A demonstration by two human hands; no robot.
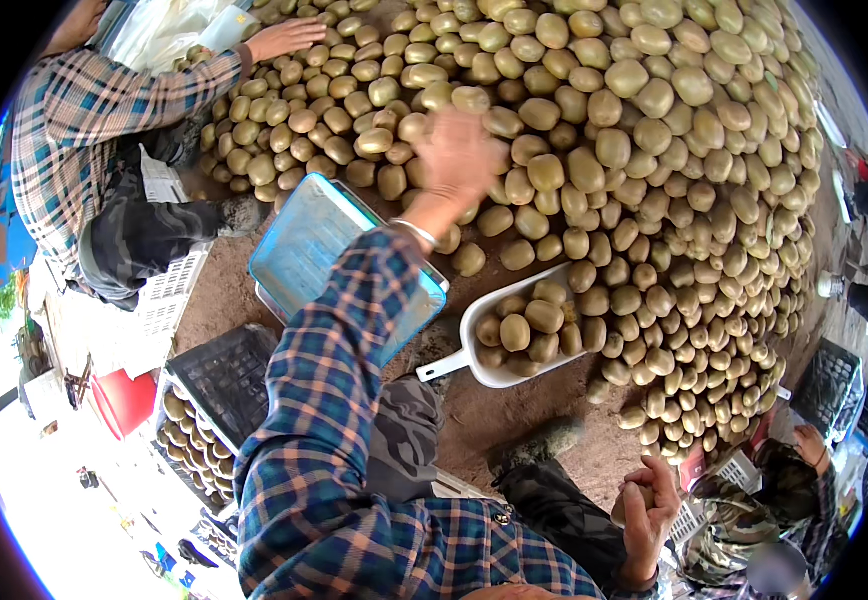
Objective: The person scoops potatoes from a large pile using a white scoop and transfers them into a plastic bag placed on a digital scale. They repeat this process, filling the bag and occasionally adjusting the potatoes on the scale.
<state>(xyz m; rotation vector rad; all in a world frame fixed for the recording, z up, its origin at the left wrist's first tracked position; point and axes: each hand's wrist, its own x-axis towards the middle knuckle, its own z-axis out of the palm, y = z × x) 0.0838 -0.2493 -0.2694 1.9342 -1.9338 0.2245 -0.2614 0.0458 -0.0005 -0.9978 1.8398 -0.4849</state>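
My left hand [458, 161], blurred, reaches over the near edge of a large heap of brown kiwifruit [614, 142]. Whether its fingers grip a fruit is not clear. Low on the right, my right hand [650, 510] is curled around a kiwifruit [620, 511], partly hidden by the fingers. Under my left forearm, a blue plastic tray [306, 251] shows a bare inner surface, though the arm covers part of it. A white plastic scoop [470, 330] with several kiwifruit in it lies against the heap, its handle towards me.
A co-worker in a plaid shirt [134, 97] sits at the left, one hand on the heap. Another person in camouflage [741, 510] is at the lower right. Beside my left arm stands a black crate [224, 382] near packed kiwifruit [194, 442]; a red container [125, 401] is further left.
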